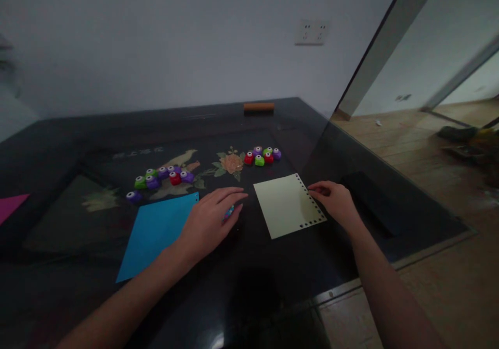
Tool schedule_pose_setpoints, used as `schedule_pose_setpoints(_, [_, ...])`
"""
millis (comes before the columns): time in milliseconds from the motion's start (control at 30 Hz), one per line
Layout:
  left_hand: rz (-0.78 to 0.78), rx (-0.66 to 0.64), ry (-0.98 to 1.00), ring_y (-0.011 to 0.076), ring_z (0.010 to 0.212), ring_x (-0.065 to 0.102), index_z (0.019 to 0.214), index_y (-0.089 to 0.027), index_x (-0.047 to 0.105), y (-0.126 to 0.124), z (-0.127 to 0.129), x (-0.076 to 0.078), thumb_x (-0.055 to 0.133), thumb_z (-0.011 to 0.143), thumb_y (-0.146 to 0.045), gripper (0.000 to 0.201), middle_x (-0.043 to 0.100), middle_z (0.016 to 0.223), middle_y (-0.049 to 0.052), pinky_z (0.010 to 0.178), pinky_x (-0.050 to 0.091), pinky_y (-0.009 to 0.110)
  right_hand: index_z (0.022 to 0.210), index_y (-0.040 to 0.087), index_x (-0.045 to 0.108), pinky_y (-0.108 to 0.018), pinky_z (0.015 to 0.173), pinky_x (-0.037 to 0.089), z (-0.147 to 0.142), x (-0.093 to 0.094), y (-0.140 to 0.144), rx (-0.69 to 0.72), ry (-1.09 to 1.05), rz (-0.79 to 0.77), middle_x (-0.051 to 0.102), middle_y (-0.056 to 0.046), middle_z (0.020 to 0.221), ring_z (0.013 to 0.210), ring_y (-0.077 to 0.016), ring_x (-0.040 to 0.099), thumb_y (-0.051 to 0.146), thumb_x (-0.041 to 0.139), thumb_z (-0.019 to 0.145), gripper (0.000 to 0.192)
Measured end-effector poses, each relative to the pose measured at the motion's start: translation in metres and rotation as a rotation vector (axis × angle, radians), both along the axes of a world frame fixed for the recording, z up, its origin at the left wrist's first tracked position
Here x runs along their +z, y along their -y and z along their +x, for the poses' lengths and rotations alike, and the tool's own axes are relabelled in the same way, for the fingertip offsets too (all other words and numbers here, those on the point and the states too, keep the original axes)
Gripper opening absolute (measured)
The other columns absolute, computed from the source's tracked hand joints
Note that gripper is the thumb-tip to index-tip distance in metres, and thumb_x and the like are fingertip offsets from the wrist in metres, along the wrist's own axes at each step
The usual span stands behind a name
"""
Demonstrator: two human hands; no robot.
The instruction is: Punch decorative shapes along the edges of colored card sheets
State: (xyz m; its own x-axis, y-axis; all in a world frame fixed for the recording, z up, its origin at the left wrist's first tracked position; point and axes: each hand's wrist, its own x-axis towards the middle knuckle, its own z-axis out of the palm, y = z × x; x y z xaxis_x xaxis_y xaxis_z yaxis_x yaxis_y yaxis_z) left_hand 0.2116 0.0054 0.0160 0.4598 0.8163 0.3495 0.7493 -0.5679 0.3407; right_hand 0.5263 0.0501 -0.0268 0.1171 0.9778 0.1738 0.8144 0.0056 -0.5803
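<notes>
2 hands frame the pale yellow sheet (287,205), which lies flat on the dark surface (273,286). The right hand (335,202) rests narrow fingers on its punched right edge. Left of the sheet, the left hand (208,223) loosely covers a small blue punch (229,212), beside a blue sheet (156,234). A careless push could likely slide the yellow sheet or crease it.
</notes>
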Motion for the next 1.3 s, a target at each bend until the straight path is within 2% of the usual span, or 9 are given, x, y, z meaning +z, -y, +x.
schedule_pose_setpoints(133, [0.024, 0.126, 0.069, 0.0194, 0.106, 0.059, 0.108, -0.021, 0.061, 0.007, -0.054, -0.007, 0.044, 0.091, -0.026, 0.025, 0.065, 0.112, 0.005, 0.094, 0.046, 0.036, 0.079, 0.018, 0.072, -0.029, 0.060, 0.044, 0.002, -0.001, -0.002, -0.018, 0.021, -0.033, 0.067, -0.004, 0.069, 0.062, -0.0174, 0.059, 0.029, 0.063, 0.067, 0.019])
schedule_pose_setpoints(300, [0.086, 0.445, 0.110, 0.0231, 0.096, 0.063, 0.102, -0.019, 0.063, 0.010, -0.128, -0.022, 0.044, 0.089, -0.032, 0.027, 0.068, 0.103, 0.007, 0.089, 0.048, 0.040, 0.079, 0.019, 0.072, -0.031, 0.059, 0.044, 0.005, -0.005, -0.005, -0.038, 0.018, -0.048, 0.067, -0.004, 0.069, 0.062, -0.0196, 0.061, 0.036, 0.062, 0.065, 0.025])
schedule_pose_setpoints(400, [0.007, 0.601, 0.177, 0.0236, 0.087, 0.065, 0.101, -0.018, 0.064, 0.009, -0.158, -0.026, 0.043, 0.087, -0.034, 0.029, 0.070, 0.097, 0.008, 0.082, 0.051, 0.040, 0.079, 0.020, 0.072, -0.033, 0.060, 0.046, 0.009, -0.007, -0.008, -0.059, 0.003, -0.042, 0.069, -0.005, 0.070, 0.065, -0.0225, 0.063, 0.040, 0.060, 0.066, 0.027])
schedule_pose_setpoints(533, [-0.031, 0.627, 0.227, 0.0230, 0.089, 0.065, 0.099, -0.021, 0.064, 0.006, -0.174, -0.026, 0.043, 0.086, -0.035, 0.028, 0.070, 0.098, 0.006, 0.084, 0.051, 0.037, 0.077, 0.021, 0.071, -0.038, 0.058, 0.046, 0.013, -0.008, -0.010, -0.105, 0.027, 0.006, 0.070, -0.007, 0.069, 0.063, -0.0264, 0.063, 0.044, 0.057, 0.067, 0.029])
schedule_pose_setpoints(700, [-0.010, 0.516, 0.141, 0.0228, 0.091, 0.063, 0.099, -0.019, 0.065, 0.003, -0.175, -0.031, 0.044, 0.087, -0.030, 0.027, 0.069, 0.101, 0.007, 0.084, 0.049, 0.036, 0.081, 0.021, 0.070, -0.040, 0.067, 0.047, 0.002, 0.009, -0.005, -0.097, 0.077, 0.073, 0.071, -0.008, 0.076, 0.070, -0.0276, 0.065, 0.044, 0.054, 0.071, 0.030])
schedule_pose_setpoints(867, [-0.016, 0.447, 0.129, 0.0210, 0.090, 0.063, 0.102, -0.017, 0.064, 0.002, -0.170, -0.036, 0.043, 0.087, -0.026, 0.027, 0.068, 0.100, 0.008, 0.084, 0.049, 0.037, 0.087, 0.018, 0.070, -0.036, 0.069, 0.048, -0.051, 0.045, -0.005, 0.074, 0.082, 0.145, 0.071, -0.009, 0.081, 0.072, -0.0245, 0.065, 0.040, 0.054, 0.076, 0.029])
schedule_pose_setpoints(967, [-0.029, 0.411, 0.118, 0.0216, 0.098, 0.061, 0.103, -0.016, 0.063, 0.002, -0.166, -0.038, 0.043, 0.088, -0.025, 0.027, 0.067, 0.103, 0.009, 0.090, 0.046, 0.038, 0.089, 0.018, 0.070, -0.033, 0.071, 0.048, -0.105, 0.058, -0.011, 0.311, 0.055, 0.204, 0.071, -0.008, 0.086, 0.075, -0.0215, 0.065, 0.033, 0.054, 0.080, 0.024])
schedule_pose_setpoints(1133, [-0.071, 0.332, 0.056, 0.0228, 0.107, 0.056, 0.109, -0.017, 0.060, 0.002, -0.164, -0.043, 0.045, 0.088, -0.027, 0.028, 0.062, 0.111, 0.009, 0.095, 0.043, 0.042, 0.096, 0.018, 0.068, -0.035, 0.078, 0.048, -0.201, 0.050, -0.022, 0.685, 0.175, 0.144, 0.070, -0.007, 0.097, 0.088, -0.0215, 0.063, 0.024, 0.052, 0.085, 0.021])
schedule_pose_setpoints(1300, [-0.106, 0.279, 0.012, 0.0250, 0.116, 0.049, 0.116, -0.020, 0.057, 0.002, -0.166, -0.047, 0.049, 0.087, -0.037, 0.035, 0.055, 0.123, 0.010, 0.099, 0.038, 0.044, 0.108, 0.012, 0.063, -0.039, 0.082, 0.047, -0.256, 0.029, -0.023, 0.827, 0.394, 0.060, 0.062, -0.014, 0.111, 0.103, -0.0273, 0.057, 0.030, 0.055, 0.086, 0.030])
